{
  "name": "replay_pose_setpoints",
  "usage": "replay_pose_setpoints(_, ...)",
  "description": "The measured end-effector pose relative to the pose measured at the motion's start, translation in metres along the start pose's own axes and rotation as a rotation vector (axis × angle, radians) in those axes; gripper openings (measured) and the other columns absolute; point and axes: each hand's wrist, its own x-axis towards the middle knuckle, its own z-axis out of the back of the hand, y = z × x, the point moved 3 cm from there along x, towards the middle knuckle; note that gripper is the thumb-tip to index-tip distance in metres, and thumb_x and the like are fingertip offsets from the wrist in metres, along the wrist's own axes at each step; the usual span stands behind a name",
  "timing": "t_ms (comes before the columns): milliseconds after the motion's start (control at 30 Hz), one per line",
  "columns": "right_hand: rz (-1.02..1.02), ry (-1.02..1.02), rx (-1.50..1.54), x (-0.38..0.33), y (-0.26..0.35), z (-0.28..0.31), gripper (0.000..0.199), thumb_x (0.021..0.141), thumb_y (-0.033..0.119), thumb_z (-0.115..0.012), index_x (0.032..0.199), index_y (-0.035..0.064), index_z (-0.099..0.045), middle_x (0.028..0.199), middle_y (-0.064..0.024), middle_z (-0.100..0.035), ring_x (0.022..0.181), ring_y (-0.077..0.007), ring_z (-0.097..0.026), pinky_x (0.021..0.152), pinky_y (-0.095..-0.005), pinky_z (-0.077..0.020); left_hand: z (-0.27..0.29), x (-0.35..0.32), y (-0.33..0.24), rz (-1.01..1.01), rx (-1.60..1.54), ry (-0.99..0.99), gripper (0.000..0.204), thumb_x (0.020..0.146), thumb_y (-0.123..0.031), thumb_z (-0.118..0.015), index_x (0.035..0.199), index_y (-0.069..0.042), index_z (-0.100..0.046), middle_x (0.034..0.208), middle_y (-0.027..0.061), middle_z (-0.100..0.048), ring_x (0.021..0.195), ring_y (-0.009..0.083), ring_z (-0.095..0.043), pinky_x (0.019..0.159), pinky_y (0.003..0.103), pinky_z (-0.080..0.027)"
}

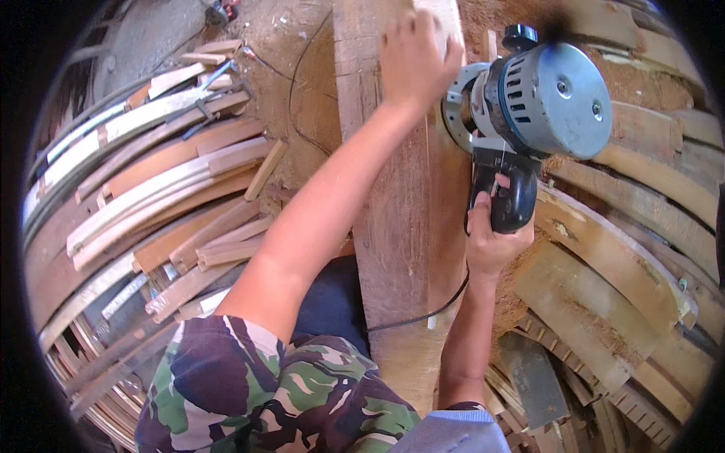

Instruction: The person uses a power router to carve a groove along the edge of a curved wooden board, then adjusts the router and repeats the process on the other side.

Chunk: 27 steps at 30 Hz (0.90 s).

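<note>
My right hand [495, 238] is closed around the black handle of a router [551, 102] with a round silver motor housing. The router is tipped on its side, its round base plate facing the edge of a long wooden beam [393, 219]. Whether the bit touches the wood is hidden. Toward the far end of the beam, my left hand [415, 64] rests with fingers spread on a pale piece of wood [449, 19]. A black cord [423, 321] crosses the beam close to my right forearm.
Stacked wood strips and offcuts [181, 170] lie to the left. Wide curved planks [604, 249] and sawdust cover the right side. Another thin cable [294, 94] runs over the dusty ground left of the beam. A small red-and-dark tool [221, 13] lies at the far left.
</note>
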Motion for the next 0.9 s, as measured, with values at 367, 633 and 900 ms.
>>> replay_pose_setpoints(367,-0.284,-0.294,-0.090,-0.042,0.016,0.092,0.036,0.090,-0.008,-0.066,0.126,-0.0062,-0.063,0.074,-0.0071,-0.061,0.048,-0.0094,-0.050,0.043,-0.0248,-0.0392,-0.047,0.059,0.059,0.117,-0.028,0.157,0.110,0.088,-0.048,-0.069,0.167,0.002,-0.010,0.167,0.0362,-0.020,0.158,0.0513,-0.015,0.131,0.056,-0.006)
replay_pose_setpoints(633,-0.449,-0.384,-0.164,-0.059,-0.017,0.114,0.035,0.090,-0.006,-0.066,0.126,-0.0045,-0.063,0.077,-0.0082,-0.062,0.047,-0.0100,-0.049,0.042,-0.0245,-0.0367,-0.040,0.066,0.076,-0.053,-0.331,0.251,0.097,0.097,-0.042,-0.053,0.165,0.009,-0.007,0.172,0.0318,-0.013,0.162,0.0427,-0.008,0.132,0.045,-0.003)
replay_pose_setpoints(900,-0.649,-0.356,-0.177,-0.076,-0.063,0.119,0.034,0.090,-0.008,-0.065,0.123,-0.0013,-0.063,0.080,-0.0058,-0.060,0.049,-0.0089,-0.051,0.042,-0.0255,-0.0387,-0.023,0.071,0.065,-0.120,-0.391,0.327,0.088,0.098,-0.034,-0.049,0.165,0.009,-0.010,0.172,0.0275,-0.018,0.161,0.0363,-0.013,0.131,0.039,-0.007)
